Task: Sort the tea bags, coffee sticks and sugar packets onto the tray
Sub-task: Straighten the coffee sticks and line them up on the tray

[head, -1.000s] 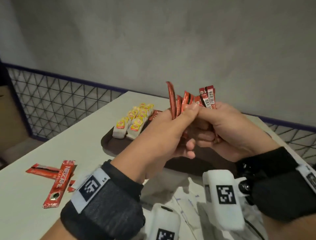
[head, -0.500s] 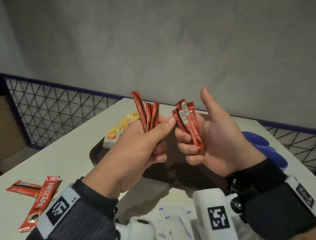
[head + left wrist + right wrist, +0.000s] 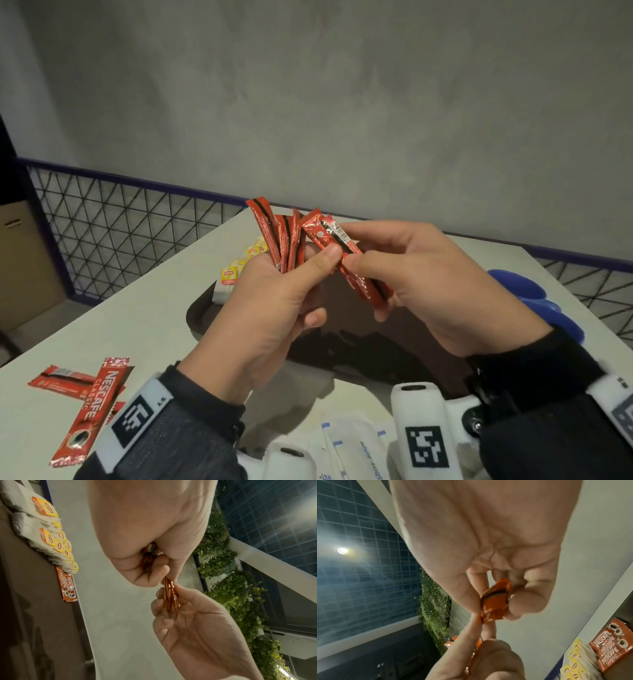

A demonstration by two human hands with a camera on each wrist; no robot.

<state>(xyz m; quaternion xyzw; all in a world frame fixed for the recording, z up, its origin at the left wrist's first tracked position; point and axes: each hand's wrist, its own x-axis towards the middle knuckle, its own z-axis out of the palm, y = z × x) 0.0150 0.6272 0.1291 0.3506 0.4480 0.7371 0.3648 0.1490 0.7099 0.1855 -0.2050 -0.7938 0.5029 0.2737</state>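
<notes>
Above the dark brown plastic tray's (image 3: 205,310) bare middle, your left hand (image 3: 260,308) and right hand (image 3: 421,281) each pinch thin red foil coffee sticks (image 3: 279,236), thumbs touching.

Coffee stick (image 3: 89,413), red, flat on the desk (image 3: 144,308): "NESCAFE CLASSIC" in white along its length.

Coffee sticks on the tray (image 3: 67,584): "NESCAFE CLASSIC"; the same print shows on these sticks in the right wrist view.

Tea bags (image 3: 230,274): yellow tags with a red "Lipton" logo, partly legible in the left wrist view (image 3: 46,508).

Sugar packets (image 3: 346,455), white: a fragment reading "white sugar", partly cut off.

Left wristband (image 3: 137,416): square black-and-white code marker, small "L5" beside it.

Held stick (image 3: 334,236): barcode, digits too small to read.
</notes>
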